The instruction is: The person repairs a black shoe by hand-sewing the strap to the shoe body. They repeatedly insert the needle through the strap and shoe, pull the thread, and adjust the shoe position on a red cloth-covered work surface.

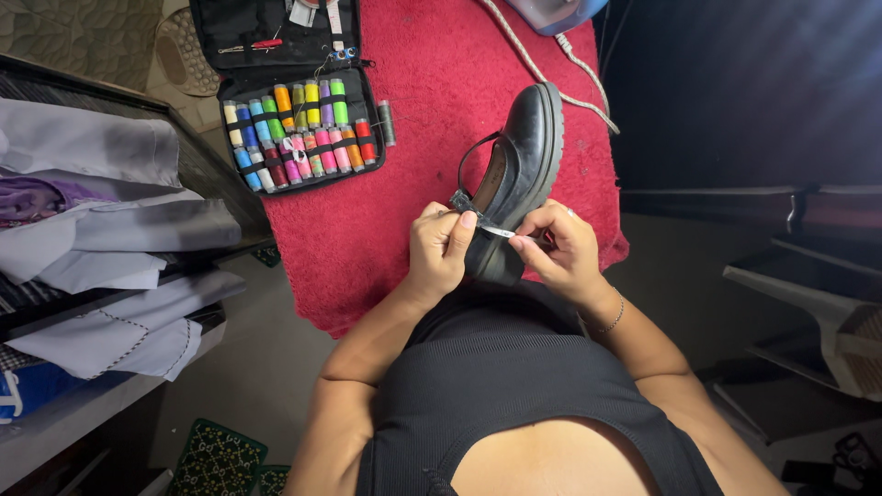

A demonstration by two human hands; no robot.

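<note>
Shoe strap under the needle, centre frame.
Left hand (pixel 439 246) pinches the strap taut on the black shoe (pixel 519 174); right hand (pixel 562 250) fingertips nip a needle (pixel 497 231).

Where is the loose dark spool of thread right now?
In the head view, the loose dark spool lies on the red cloth, just right of the open sewing kit, up-left of the black shoe.

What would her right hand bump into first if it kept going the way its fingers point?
The right hand points leftward along a small metal tool, so it would probably meet the black shoe strap, then the left hand; depth is unclear.
</note>
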